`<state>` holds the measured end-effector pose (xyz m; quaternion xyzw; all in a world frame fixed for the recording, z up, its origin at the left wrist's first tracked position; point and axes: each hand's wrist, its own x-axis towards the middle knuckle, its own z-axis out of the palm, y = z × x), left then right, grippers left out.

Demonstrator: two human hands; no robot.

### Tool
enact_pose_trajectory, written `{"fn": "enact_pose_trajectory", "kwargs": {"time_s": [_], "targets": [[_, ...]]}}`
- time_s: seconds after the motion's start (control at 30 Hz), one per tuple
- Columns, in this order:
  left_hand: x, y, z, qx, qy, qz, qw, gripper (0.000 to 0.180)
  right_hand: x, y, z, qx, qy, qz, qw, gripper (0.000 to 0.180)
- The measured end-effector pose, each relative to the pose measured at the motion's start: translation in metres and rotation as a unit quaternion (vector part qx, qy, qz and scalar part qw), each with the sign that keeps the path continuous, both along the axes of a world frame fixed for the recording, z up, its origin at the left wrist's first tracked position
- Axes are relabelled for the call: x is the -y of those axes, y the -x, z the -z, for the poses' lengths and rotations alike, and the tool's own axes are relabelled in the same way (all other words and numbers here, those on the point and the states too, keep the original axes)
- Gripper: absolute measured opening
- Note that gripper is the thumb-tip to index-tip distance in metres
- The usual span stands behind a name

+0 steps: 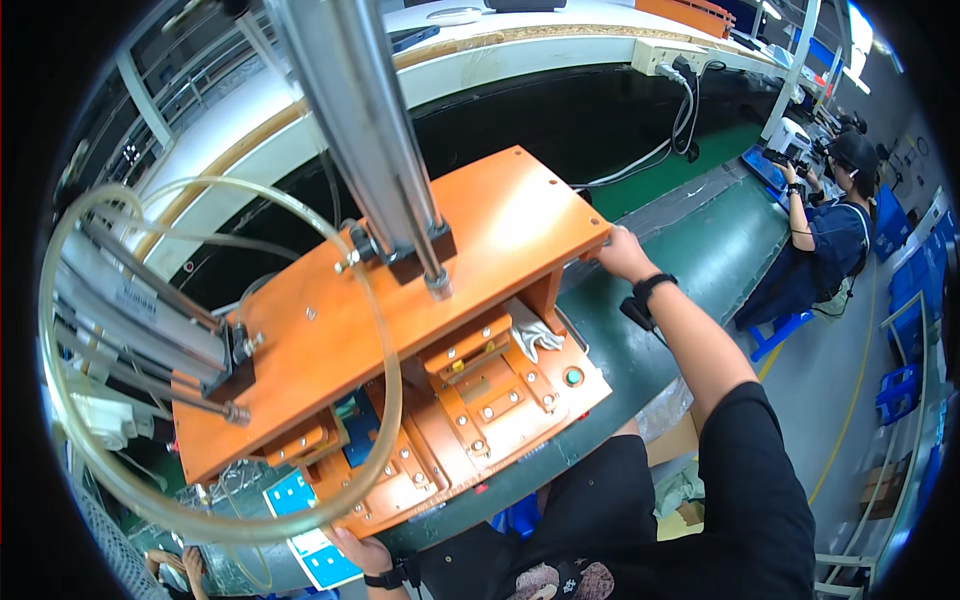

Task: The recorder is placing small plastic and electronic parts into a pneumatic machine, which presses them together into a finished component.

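An orange pneumatic press [480, 230] with two upright metal cylinders [350, 110] stands on the green bench in front of me. My right hand [628, 255] is closed round the right end of its top plate. Down at the front left, my left hand [362, 552] touches the corner of the orange base [510, 420], its fingers mostly hidden. Beside that hand lies a blue and white sheet [325, 560]. Under the top plate are bolted fixture blocks, a dark blue piece [362, 430] at the left and a white glove [537, 338] at the right. A green button [573, 376] sits on the base.
A clear air hose [392, 400] loops in front of the press. Power cables [690, 110] hang from a white socket strip [655, 58] behind. At the right a person [845, 220] sits working; another person's hands [180, 565] show at the lower left. A cardboard box [675, 440] stands below the bench.
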<state>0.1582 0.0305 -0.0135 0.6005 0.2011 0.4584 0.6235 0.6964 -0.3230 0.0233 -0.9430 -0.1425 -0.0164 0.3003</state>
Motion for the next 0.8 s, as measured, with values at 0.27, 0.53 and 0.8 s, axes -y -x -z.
{"fn": "enact_pose_trajectory", "kwargs": {"time_s": [0.27,0.53,0.8], "targets": [[0.017,-0.011,-0.023,0.014,0.059,-0.032,0.998,0.069,-0.08,-0.057,-0.01,-0.001,0.237,0.087,0.968,0.055],[0.01,-0.02,-0.001,0.065,-0.003,-0.035,0.997,0.066,-0.064,-0.058,-0.008,-0.068,-0.116,0.021,0.991,0.023],[0.021,-0.006,-0.019,-0.071,-0.124,-0.173,0.975,0.047,0.062,0.063,-0.047,-0.223,-0.406,0.063,0.884,0.028]]}}
